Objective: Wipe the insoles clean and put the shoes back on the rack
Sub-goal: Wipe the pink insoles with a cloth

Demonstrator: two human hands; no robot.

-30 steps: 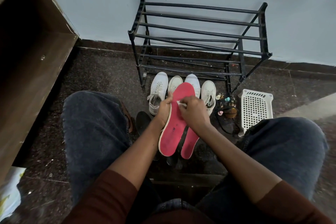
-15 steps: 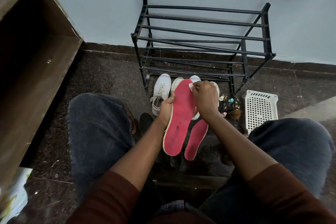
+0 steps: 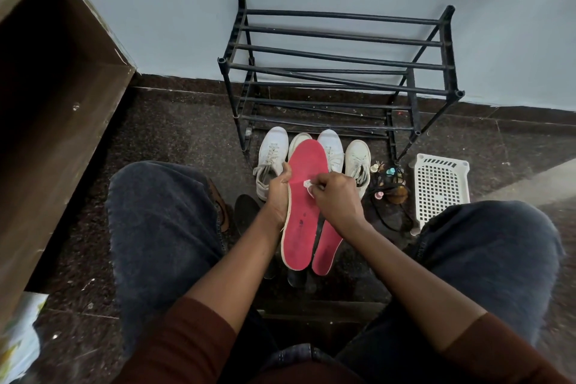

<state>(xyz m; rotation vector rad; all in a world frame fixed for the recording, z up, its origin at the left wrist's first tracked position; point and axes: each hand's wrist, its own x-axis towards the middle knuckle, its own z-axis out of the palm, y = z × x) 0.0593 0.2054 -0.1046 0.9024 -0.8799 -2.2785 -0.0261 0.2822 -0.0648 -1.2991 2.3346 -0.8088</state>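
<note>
Red insole (image 3: 304, 212), frame centre: I log left hand (image 3: 278, 195) curled round its left edge, right hand (image 3: 336, 201) pinching a white wipe (image 3: 307, 184) onto it. Risk, I judge: one-edge grip lets it flex, wipe skips patches.

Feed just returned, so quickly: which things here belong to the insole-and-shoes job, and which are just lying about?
Job: red foam insole in left hand; small white wipe pinched in right hand; second red insole; four white lace-up shoes; black tubular rack.
Lying about: white perforated plastic basket; tangled black cord; brown wooden cabinet.
</note>
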